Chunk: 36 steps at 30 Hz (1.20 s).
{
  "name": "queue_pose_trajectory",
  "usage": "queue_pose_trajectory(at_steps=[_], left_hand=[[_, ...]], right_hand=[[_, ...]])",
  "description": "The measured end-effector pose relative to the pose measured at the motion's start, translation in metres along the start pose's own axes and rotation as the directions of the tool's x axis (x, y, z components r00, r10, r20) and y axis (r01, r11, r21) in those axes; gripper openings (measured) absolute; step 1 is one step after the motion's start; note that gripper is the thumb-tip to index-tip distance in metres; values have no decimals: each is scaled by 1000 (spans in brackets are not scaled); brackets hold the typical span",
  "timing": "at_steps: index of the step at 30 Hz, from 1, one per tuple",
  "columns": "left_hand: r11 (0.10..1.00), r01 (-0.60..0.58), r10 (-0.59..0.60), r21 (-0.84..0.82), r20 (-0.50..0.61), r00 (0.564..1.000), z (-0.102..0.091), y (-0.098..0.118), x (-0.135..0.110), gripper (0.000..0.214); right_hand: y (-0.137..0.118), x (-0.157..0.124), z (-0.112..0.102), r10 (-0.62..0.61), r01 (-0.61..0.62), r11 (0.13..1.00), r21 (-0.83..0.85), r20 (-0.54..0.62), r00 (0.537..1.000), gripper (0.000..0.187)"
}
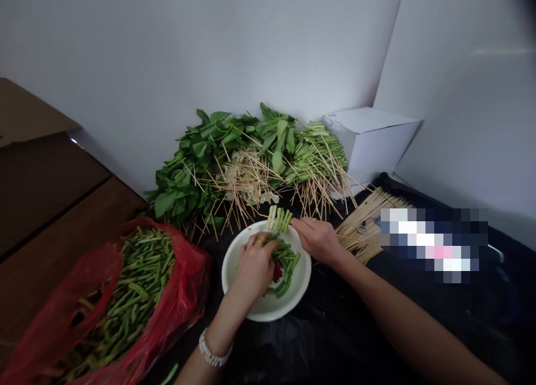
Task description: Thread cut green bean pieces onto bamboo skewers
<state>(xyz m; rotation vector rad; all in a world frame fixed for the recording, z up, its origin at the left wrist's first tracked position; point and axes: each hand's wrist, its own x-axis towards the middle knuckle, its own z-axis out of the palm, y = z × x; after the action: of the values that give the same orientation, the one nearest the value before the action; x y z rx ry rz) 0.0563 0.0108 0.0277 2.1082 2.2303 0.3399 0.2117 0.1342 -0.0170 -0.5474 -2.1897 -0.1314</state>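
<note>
My right hand [316, 238] is closed at the right rim of a white bowl [231, 257], pinching a skewer whose stick is mostly hidden by the fingers. Short pale-green bean pieces [280, 218] sit side by side on that skewer, above the bowl's far rim. Inside the bowl, my left hand [256, 257] has its fingers curled down among cut green bean pieces [287, 265]. Its fingertips are hidden, so what they pinch cannot be made out. A patch of red shows at the bowl's bottom beside the left hand.
A red plastic bag [190, 279] of long green beans [138, 287] lies at left. Behind the bowl are leafy greens [176, 186], pale skewered pieces [247, 175] and a stack of filled green skewers [316, 153]. Loose bamboo sticks [364, 226] and a white box [372, 145] are at right.
</note>
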Motion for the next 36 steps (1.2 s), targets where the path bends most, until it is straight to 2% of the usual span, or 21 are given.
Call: queue_pose_trajectory(at_steps=[4, 7, 11, 14, 17, 19, 20, 23, 26, 29, 33, 36], left_hand=[[996, -53, 54, -73, 17, 998, 9, 17, 1, 15], [997, -47, 50, -61, 51, 997, 19, 24, 5, 13], [994, -94, 96, -50, 35, 995, 26, 30, 8, 21], [987, -109, 113, -121, 27, 993, 20, 28, 5, 21], [940, -78, 71, -331, -33, 997, 7, 16, -2, 17], [843, -12, -35, -538, -78, 996, 0, 2, -9, 16], [764, 44, -106, -644, -58, 993, -2, -5, -13, 16], [460, 151, -272, -875, 23, 962, -3, -25, -24, 20], [188, 173, -424, -967, 79, 902, 2, -36, -30, 35], [-33, 157, -504, -987, 152, 850, 4, -40, -32, 44], [-189, 109, -524, -976, 194, 829, 1, -40, -30, 45], [-231, 85, -530, -969, 199, 824, -2, -38, -29, 38]], right_hand=[[1, 0, 0, -3, 3, 1000, -17, 9, 1000, 23], [-1, 1, -2, -21, 21, 1000, -15, 13, 1000, 24], [-5, 3, -5, -48, 48, 999, -17, 10, 999, 24], [-7, 4, -8, -54, 54, 999, -4, -11, 998, 26], [-7, 5, -11, -31, 31, 999, 11, -28, 999, 26], [-7, 5, -12, -14, 15, 1000, 22, -31, 999, 26], [-7, 5, -13, -10, 11, 1000, 27, -34, 999, 25], [-8, 5, -13, -23, 25, 999, 45, -38, 999, 25], [-10, 4, -13, -49, 50, 997, 59, -25, 999, 26], [-12, 4, -14, -80, 79, 994, 72, 9, 997, 25], [-14, 3, -14, -138, 137, 986, 90, 9, 990, 26], [-17, 2, -15, -169, 167, 981, 101, 13, 986, 26]])
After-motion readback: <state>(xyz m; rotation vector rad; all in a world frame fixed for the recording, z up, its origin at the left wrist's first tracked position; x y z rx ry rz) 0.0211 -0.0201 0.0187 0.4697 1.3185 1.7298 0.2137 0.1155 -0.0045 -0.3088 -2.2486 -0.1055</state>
